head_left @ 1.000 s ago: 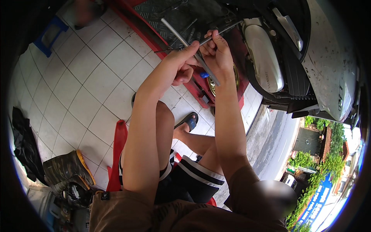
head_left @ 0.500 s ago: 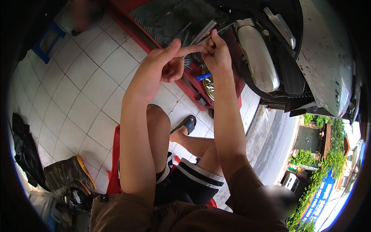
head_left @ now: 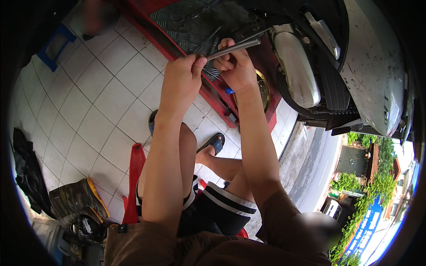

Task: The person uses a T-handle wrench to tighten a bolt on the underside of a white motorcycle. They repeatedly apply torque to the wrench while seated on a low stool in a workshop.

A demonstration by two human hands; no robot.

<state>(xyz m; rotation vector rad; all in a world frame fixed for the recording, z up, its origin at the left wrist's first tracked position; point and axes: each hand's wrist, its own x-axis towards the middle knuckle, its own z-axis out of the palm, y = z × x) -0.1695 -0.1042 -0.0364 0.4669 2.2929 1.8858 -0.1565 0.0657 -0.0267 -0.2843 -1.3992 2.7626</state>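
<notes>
A slim grey metal rod (head_left: pixel 249 44) slants up to the right between my hands, above the edge of a red motorcycle lift. My left hand (head_left: pixel 183 80) is closed, pinching the rod's lower left end between thumb and fingers. Farther along, my right hand (head_left: pixel 239 68) is closed about the rod, its thumb near the right part and its other fingers curled behind; the rod's right tip sticks out past it. Just below my right hand are a blue handle (head_left: pixel 229 90) and a round gold-coloured dish (head_left: pixel 267 93), partly hidden by my right wrist.
The red lift (head_left: pixel 213 97) has a ridged metal deck with loose tools. A motorcycle with a silver exhaust cover (head_left: pixel 296 66) stands at right. A blue stool (head_left: pixel 55 46), boots (head_left: pixel 77 199) and black cloth (head_left: pixel 30 173) are on the tiled floor at left. A street lies beyond.
My left hand has gone from a stretched index finger to a grip on the rod's end. The rod has turned from steep to flatter, and my right hand has shifted slightly left and down.
</notes>
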